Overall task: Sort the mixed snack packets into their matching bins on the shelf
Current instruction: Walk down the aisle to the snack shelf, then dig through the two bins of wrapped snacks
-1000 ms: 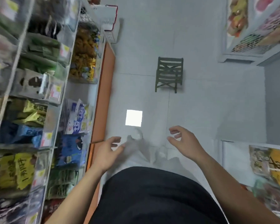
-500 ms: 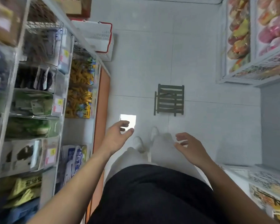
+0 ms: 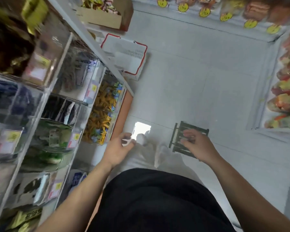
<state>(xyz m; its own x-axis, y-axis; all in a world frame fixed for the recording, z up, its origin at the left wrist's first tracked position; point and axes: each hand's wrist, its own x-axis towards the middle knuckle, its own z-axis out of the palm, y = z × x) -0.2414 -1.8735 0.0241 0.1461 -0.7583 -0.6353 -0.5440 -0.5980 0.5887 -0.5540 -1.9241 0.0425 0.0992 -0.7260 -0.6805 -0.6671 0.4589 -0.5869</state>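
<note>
The view is now tilted further up the aisle, and a white basket [image 3: 126, 56] is brought into sight. The left hand [image 3: 120, 148] and right hand [image 3: 197, 146] are kept loosely curled, with nothing held. Snack packets [image 3: 100, 113] are seen only in the shelf bins [image 3: 90, 91] on the left, so the next pick is judged not yet begun.

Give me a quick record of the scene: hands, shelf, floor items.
left hand: empty, fingers loosely curled, near the shelf
right hand: empty, fingers loosely curled, in front of the stool
shelf: on the person's left, clear bins holding packets
yellow packets: fill one bin
basket: white, red rim, on the floor by the shelf
stool: dark green, on the floor
</note>
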